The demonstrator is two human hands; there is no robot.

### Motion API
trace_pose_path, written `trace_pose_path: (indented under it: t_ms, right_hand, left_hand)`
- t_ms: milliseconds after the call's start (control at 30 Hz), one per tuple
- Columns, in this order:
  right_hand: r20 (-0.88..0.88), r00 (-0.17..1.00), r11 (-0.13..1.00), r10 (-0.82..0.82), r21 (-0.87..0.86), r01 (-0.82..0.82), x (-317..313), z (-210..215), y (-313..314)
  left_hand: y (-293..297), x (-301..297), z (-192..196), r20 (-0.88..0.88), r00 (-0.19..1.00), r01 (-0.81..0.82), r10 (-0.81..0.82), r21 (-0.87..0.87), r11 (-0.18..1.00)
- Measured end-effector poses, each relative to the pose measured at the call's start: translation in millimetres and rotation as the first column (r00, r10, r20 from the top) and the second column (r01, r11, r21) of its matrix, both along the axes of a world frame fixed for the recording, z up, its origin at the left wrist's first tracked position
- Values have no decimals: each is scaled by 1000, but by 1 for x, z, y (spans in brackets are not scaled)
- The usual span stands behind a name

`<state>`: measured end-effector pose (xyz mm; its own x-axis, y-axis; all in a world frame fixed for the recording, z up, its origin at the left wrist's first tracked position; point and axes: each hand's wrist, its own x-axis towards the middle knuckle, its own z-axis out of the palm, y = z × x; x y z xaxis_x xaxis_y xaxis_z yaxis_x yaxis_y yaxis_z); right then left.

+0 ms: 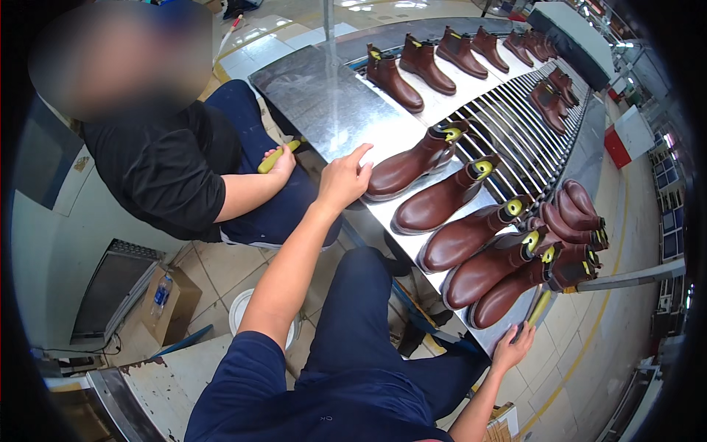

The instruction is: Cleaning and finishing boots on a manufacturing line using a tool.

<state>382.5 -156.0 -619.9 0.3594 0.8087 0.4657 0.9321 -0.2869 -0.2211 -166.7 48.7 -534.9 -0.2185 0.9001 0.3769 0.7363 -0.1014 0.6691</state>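
Observation:
My left hand [344,178] reaches across the metal table's edge with its fingers apart, beside the toe of the leftmost brown leather boot [403,168]. Whether the fingertips touch that boot is hard to tell. To its right several matching boots stand in a slanting row, among them one boot [439,200] and another boot [468,239], with yellow-green showing at their openings. At the table's near right corner, my right hand [513,349] has its fingers closed at the thin dark end of a tool with a yellow-green handle [541,306]. Its grip is partly hidden.
To my left sits another person [158,162], holding a yellow-green object [278,157]. More boots [427,62] line the far side of a roller conveyor [501,110]. Several boots [578,210] cluster at the right. A metal post [329,29] rises at the table's far edge.

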Motion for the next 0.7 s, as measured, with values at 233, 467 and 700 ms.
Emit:
trace_pose_path:
  t_ms: [233,467,700]
  right_hand:
    - [6,1000,999,-23,-25,23,-8,1,1]
    - [24,1000,1000,1,-8,-1,-1,-1,0]
    - [7,1000,1000,5,-18,-5,-7,0,4]
  left_hand:
    - [55,58,-43,155,987,-30,42,-77,997]
    - [45,81,-47,-130,982,-117,140,167,979]
    - [45,78,-49,-168,968,-148,184,201,968]
